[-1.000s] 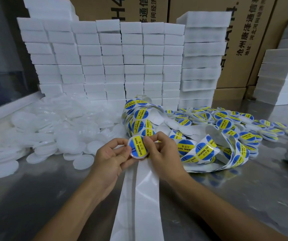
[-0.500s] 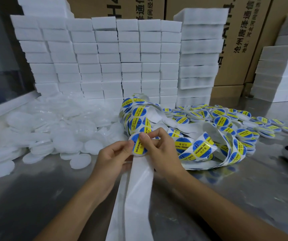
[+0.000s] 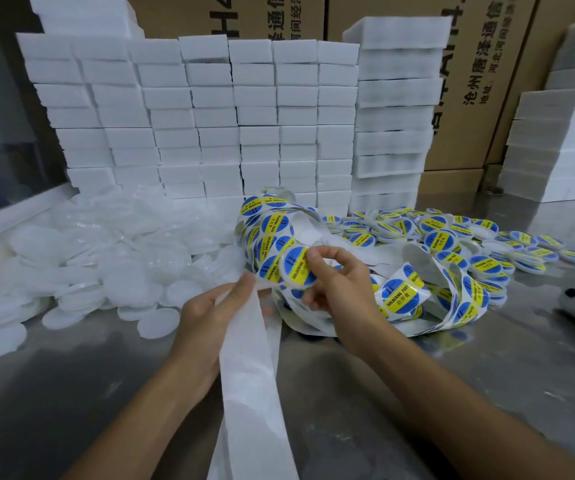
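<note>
**Entry: label peel, in hand**

1. Sticker [image 3: 294, 268]: round, blue and yellow, printed "SOLDERING PASTE". It is held in the air above the table [image 3: 417, 393], between your two hands. It appears to be lifting off its backing, but how much is stuck cannot be told.
2. Right hand [image 3: 341, 289]: thumb and forefinger pinch the sticker's right edge, with the other fingers curled beneath.
3. Left hand [image 3: 210, 313]: thumb and fingers pinch the bare liner [image 3: 248, 358] just below and left of the sticker.
4. Liner: a white strip that runs from your left hand towards you and out of view.
5. Label strip [image 3: 268, 230]: loose loops of unpeeled stickers, just behind your hands and trailing to their right.
6. Plain lids [image 3: 106, 258]: a white heap to your left.
7. Labelled lids [image 3: 452, 233]: a heap to your right, beyond the loops.

**Hazards, as judged**

- The freed sticker may curl and glue to itself if you hold it by one edge only.
- Your fingertip on the adhesive side would weaken the tack at that rim.
- A sharp pull with your left hand could tear the thin liner or drag the loops into the labelled lids.
- The sticker hangs close to the loops, so a brush against them would bond it there.
- Laid down off-centre, it would wrinkle when you lift it again.
</note>
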{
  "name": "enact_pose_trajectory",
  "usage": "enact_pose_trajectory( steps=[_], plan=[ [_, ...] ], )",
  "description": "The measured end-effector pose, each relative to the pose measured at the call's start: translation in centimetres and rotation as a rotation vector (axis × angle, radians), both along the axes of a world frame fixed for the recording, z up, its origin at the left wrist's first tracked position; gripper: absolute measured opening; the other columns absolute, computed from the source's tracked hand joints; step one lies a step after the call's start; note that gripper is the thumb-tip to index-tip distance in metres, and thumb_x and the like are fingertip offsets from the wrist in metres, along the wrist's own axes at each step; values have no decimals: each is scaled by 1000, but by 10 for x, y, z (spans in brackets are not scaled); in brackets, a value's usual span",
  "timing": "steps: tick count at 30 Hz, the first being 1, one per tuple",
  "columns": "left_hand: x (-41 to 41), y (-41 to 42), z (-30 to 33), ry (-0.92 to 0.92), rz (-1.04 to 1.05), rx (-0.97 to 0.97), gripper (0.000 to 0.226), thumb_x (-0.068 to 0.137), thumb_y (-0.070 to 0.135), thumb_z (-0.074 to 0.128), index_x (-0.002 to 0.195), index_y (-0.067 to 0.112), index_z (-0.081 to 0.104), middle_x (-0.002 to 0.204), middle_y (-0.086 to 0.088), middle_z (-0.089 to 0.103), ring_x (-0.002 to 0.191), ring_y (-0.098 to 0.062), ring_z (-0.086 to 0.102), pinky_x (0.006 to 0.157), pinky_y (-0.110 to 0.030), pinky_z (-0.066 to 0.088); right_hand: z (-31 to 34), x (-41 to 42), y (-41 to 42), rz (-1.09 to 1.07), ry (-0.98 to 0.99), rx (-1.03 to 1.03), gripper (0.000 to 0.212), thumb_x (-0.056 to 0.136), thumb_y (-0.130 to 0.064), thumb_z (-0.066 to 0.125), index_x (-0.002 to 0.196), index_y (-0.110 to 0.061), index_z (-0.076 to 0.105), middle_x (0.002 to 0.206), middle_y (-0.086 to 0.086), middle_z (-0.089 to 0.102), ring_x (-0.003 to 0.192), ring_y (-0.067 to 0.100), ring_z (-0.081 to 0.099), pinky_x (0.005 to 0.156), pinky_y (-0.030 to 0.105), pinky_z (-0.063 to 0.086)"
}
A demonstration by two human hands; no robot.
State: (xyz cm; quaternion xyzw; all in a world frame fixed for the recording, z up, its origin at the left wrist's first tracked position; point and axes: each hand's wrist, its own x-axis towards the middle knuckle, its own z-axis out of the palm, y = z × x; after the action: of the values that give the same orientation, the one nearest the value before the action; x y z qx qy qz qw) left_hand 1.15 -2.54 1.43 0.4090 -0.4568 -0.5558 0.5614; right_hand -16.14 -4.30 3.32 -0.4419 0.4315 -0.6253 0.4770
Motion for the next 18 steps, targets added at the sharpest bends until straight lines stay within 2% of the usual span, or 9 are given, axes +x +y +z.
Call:
enact_pose_trajectory(
  steps=[2, 3, 5, 6, 7, 10, 14, 16, 18],
  plan=[
    [1, -3, 2, 13, 38, 52, 57, 58, 61, 72, 85, 12, 79, 93, -14, 76, 83, -26, 73, 70, -37, 59, 3, -11, -4, -121, 92, -43, 8, 92, -24, 67, 92, -16, 67, 50, -4, 57, 38, 10, 49, 41, 20, 42],
    [1, -4, 1, -1, 80, 61, 49, 63, 57, 72, 81, 12, 79, 90, -13, 76, 79, -23, 73, 75, -38, 58, 6, -17, -6, -172, 126, -59, 5, 92, -23, 67, 92, -18, 69, 50, -8, 57, 40, 8, 48, 42, 19, 41],
    [1, -4, 0, -49, 149, 35, 23, 76, 34, 74, 78, 12, 79, 84, -11, 76, 74, -18, 72, 85, -42, 56, 14, -30, -14, -269, 159, -89, 6, 92, -19, 65, 94, -20, 70, 55, -12, 59, 42, 2, 48, 45, 17, 41],
    [1, -3, -1, -59, 164, 11, 12, 79, 23, 75, 82, 11, 78, 83, -11, 76, 73, -18, 72, 86, -42, 55, 19, -38, -20, -314, 160, -92, 9, 91, -17, 64, 96, -20, 70, 60, -12, 61, 43, 1, 48, 48, 18, 42],
    [1, -3, -1, -68, 163, -9, 11, 78, 14, 76, 89, 11, 75, 83, -11, 76, 73, -19, 72, 83, -41, 56, 25, -46, -27, -353, 148, -80, 12, 91, -14, 62, 99, -20, 69, 66, -8, 62, 43, 2, 49, 49, 19, 43],
    [2, -3, -1, -92, 135, -6, 30, 77, 4, 76, 105, 13, 68, 84, -11, 76, 72, -22, 73, 75, -38, 56, 44, -70, -53, -400, 59, 1, 11, 93, -9, 56, 95, -17, 63, 74, 2, 61, 39, 4, 54, 45, 21, 48],
    [1, -6, -1, -59, 94, 67, 29, 81, -4, 69, 105, 11, 69, 92, -13, 75, 76, -25, 73, 77, -38, 57, 56, -95, -90, -356, 17, 159, 6, 93, -9, 58, 90, -14, 59, 79, 14, 68, 45, 12, 64, 53, 24, 55],
    [0, -6, -2, -57, 33, 103, 27, 83, -7, 64, 105, 9, 69, 92, -11, 76, 76, -23, 74, 67, -32, 59, 54, -105, -104, -325, 24, 241, 4, 93, -10, 59, 95, -12, 55, 79, 17, 70, 44, 15, 66, 49, 23, 56],
    [0, -5, -2, -69, -8, 127, 26, 84, -8, 61, 104, 7, 69, 92, -10, 76, 75, -22, 74, 60, -27, 58, 47, -113, -114, -306, 12, 294, 16, 93, -9, 59, 107, -10, 53, 83, 19, 71, 51, 19, 69, 49, 26, 57]
  ],
)
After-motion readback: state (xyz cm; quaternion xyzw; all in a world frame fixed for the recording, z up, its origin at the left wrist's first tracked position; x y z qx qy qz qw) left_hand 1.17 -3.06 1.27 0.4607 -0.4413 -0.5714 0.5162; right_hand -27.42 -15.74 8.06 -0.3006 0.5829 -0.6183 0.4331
